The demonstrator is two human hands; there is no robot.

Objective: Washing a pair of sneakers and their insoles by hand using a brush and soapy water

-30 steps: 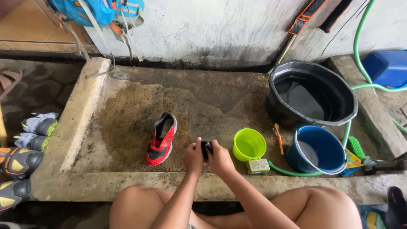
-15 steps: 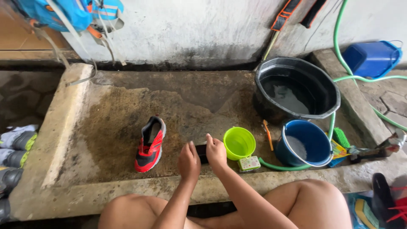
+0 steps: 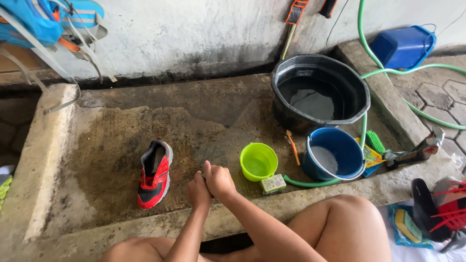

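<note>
Head view: your left hand [image 3: 199,190] and right hand [image 3: 219,180] are pressed together low in the middle of the wet concrete surface [image 3: 111,145], both curled tight around something small that you can't make out. The red and black shoe [image 3: 154,173] lies just at 9 o'clock of them, sole down. At 3 o'clock sits the lime green cup [image 3: 258,161], then the blue bucket [image 3: 335,153]. The black tub [image 3: 319,92] of water is at 1 o'clock.
</note>
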